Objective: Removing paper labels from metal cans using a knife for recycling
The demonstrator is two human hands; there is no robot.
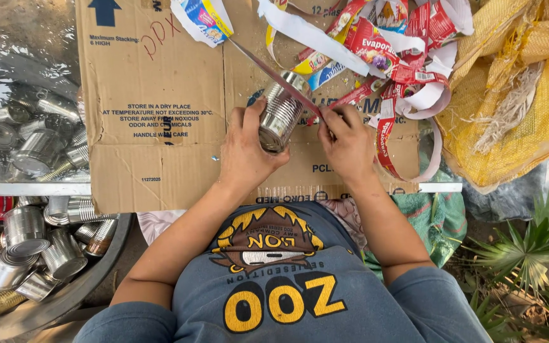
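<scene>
Gripping a bare tin can [281, 114], left fingers [249, 121] wrap it; right fingers [338, 117] clamp a knife [274, 73].

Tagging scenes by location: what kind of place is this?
Probably an informal outdoor can-recycling spot: flattened cardboard as the work surface, a basin of stripped tin cans, torn paper labels heaped beside a yellow sack.

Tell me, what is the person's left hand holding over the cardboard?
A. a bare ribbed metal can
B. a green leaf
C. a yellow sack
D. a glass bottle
A: the left hand grips a bare ribbed metal can, while the right hand lays a long blade against it.
</scene>
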